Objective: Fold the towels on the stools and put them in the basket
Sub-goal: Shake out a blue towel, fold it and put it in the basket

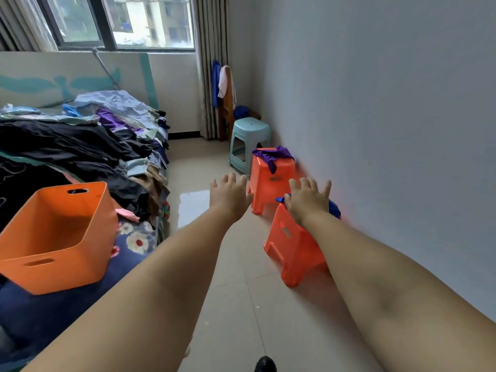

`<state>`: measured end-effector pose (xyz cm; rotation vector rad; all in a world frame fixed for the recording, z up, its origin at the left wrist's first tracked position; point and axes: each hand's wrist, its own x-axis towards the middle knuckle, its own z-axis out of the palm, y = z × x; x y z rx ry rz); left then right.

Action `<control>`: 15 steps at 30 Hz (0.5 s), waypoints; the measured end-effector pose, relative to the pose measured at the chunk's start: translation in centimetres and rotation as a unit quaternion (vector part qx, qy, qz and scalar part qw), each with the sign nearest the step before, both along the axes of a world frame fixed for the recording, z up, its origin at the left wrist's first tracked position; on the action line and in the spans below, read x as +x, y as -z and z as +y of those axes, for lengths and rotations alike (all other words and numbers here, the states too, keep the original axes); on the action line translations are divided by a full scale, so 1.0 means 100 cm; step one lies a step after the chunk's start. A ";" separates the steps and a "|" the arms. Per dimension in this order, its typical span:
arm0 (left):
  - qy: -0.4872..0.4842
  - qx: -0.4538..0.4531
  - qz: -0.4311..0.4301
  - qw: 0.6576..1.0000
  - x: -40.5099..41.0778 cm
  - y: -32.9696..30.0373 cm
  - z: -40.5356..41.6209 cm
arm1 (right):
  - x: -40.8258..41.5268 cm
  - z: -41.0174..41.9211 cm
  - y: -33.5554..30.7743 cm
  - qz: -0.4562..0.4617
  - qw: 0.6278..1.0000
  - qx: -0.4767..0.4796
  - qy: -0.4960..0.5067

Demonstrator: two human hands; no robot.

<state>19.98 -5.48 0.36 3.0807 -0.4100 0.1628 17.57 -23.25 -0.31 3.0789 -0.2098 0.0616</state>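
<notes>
Two orange stools stand along the right wall. On the near stool [291, 244] lies a blue towel [334, 208], mostly hidden behind my right hand [307, 200], which is stretched out over it with fingers spread. The far stool [269, 181] carries a crumpled purple towel [273, 155]. My left hand [229, 196] reaches forward in the air left of the stools, fingers loosely extended and holding nothing. An orange basket [57, 238] with handle slots sits on the bed at the left and looks to have nothing in it.
A bed [67, 304] with a floral blue cover holds a large pile of clothes [80, 140]. A pale green stool [249, 140] and a wooden chair [226, 103] with clothes hung on it stand by the curtain. Tiled floor runs between bed and wall.
</notes>
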 end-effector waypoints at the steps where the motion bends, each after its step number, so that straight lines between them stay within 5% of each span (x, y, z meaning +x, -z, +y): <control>1: -0.004 0.001 -0.002 1.000 0.023 -0.004 -0.007 | 0.023 -0.007 -0.005 -0.003 1.000 0.002 -0.001; 15: 0.018 -0.016 -0.011 1.000 0.267 -0.005 -0.080 | 0.242 -0.109 -0.014 0.021 0.999 -0.009 0.049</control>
